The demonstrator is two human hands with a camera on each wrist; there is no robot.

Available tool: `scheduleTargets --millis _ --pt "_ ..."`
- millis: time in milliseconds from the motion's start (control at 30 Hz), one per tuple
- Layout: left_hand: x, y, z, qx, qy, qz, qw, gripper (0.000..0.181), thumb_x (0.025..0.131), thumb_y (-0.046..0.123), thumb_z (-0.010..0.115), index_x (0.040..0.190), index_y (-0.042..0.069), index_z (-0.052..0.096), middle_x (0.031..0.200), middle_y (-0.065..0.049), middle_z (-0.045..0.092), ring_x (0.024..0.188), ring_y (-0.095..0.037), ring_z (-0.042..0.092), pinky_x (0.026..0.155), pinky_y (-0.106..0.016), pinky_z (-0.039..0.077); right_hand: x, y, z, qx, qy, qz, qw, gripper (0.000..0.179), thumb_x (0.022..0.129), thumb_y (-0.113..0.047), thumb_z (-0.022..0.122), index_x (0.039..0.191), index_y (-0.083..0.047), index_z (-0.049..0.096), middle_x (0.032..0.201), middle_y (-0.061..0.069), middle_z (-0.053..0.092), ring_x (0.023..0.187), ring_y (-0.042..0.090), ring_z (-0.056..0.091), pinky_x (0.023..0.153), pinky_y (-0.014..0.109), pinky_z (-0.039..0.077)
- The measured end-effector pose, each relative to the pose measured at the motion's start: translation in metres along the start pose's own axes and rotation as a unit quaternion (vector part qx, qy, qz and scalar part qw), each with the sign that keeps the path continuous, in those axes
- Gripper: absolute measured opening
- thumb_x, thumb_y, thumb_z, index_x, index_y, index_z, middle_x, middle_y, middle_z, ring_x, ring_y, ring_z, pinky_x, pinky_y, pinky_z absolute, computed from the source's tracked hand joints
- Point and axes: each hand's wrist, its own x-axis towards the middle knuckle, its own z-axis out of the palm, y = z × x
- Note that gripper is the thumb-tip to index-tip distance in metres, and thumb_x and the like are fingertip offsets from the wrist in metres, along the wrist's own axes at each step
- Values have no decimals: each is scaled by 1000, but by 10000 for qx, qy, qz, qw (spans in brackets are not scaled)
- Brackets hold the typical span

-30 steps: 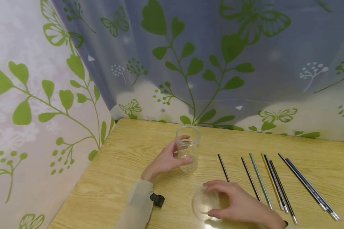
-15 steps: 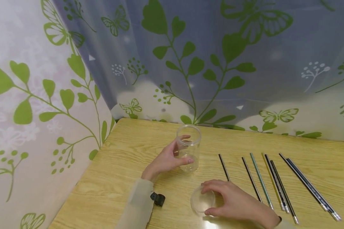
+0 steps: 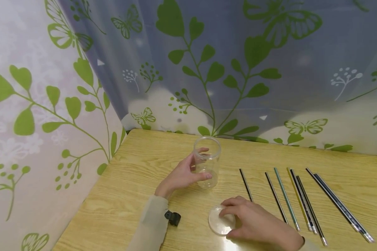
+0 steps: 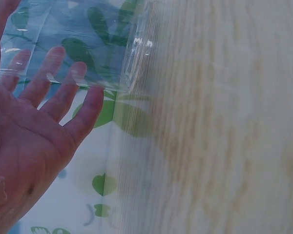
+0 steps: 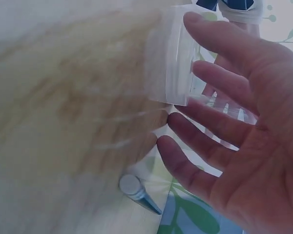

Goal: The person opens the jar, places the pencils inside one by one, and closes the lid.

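Observation:
A clear plastic jar (image 3: 214, 164) stands upright and uncapped on the wooden table. My left hand (image 3: 186, 173) grips its side, with the thumb in front and the fingers behind. In the left wrist view, the fingertips (image 4: 79, 70) lie along the wall of the jar (image 4: 102, 46). Closer to me, a round clear lid (image 3: 219, 223) is low over the tabletop. My right hand (image 3: 249, 220) holds it by the edge between thumb and fingers. From the right wrist, the lid (image 5: 176, 58) appears edge-on beside the thumb, while the lower fingertips touch the table.
Several pencils lie on the table (image 3: 128, 164) to the right: a black pencil (image 3: 245, 183) partly behind my right hand, a teal pencil (image 3: 286, 197), a yellow pencil (image 3: 296, 195) and more dark ones. A patterned curtain (image 3: 226, 87) borders the table's back edge.
The right hand has shifted slightly left with the lid, and the lid's rim now shows more distinctly. The left hand and jar have stayed in place.

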Motion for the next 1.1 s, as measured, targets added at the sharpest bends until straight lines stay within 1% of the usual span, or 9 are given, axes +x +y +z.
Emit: scheduleTargets --millis 100,300,400,500,633,733,933,1033,1100 --pt "0 0 0 29 9 -5 10000 78 88 34 82 148 53 38 152 15 52 143 -17 49 120 -50 38 -1 -1 -1 20 -35 9 10000 39 81 -45 85 115 -28 74 132 0 65 120 26 61 94 45 58" --pt "1 -2 0 24 21 -42 10000 78 87 34 83 148 53 38 150 14 53 142 -16 49 120 -50 38 -4 3 -1 296 -54 37 9995 44 84 -49 82 122 -30 71 140 3 60 125 28 58 98 48 56" --pt "1 -1 0 18 25 -67 10000 78 87 34 83 148 53 38 150 13 54 142 -18 50 120 -50 38 -6 4 -1 422 21 53 9991 45 85 -51 80 124 -29 70 141 2 59 126 27 59 99 50 55" --pt "1 -1 0 5 20 -70 10000 79 87 33 83 148 53 38 151 12 54 143 -19 49 119 -51 38 -7 5 -2 471 112 156 9987 44 88 -54 76 125 -30 69 140 -1 59 125 26 61 99 49 55" --pt "1 0 0 29 33 -71 10000 78 87 33 83 148 52 38 150 12 54 143 -18 49 120 -51 38 -9 8 -3 466 236 235 9984 38 92 -51 73 123 -30 70 139 -2 61 122 24 63 97 46 57" --pt "2 0 -1 51 45 -69 10000 78 87 33 83 148 52 38 150 12 54 143 -16 48 121 -51 37 -11 11 -4 447 373 166 9982 33 93 -46 73 121 -28 71 137 0 62 119 24 65 95 45 57" --pt "1 0 0 1 43 -31 10000 79 88 31 83 150 50 38 152 11 52 143 -17 48 121 -52 35 -19 18 -6 330 738 112 9967 30 95 -45 72 119 -28 71 135 0 64 118 26 66 92 43 58" --pt "1 0 0 -30 7 -16 10000 78 88 30 82 150 50 38 153 12 51 144 -18 47 121 -52 35 -24 20 -8 254 1035 122 9942 30 95 -43 73 121 -28 71 134 -1 65 116 24 67 90 41 59" --pt "1 0 0 -60 -23 -5 10000 79 88 30 82 150 50 38 154 11 50 145 -20 47 121 -53 34 -28 22 -9 98 1351 112 9907 31 93 -39 76 121 -27 71 132 -2 66 114 22 68 87 38 59"
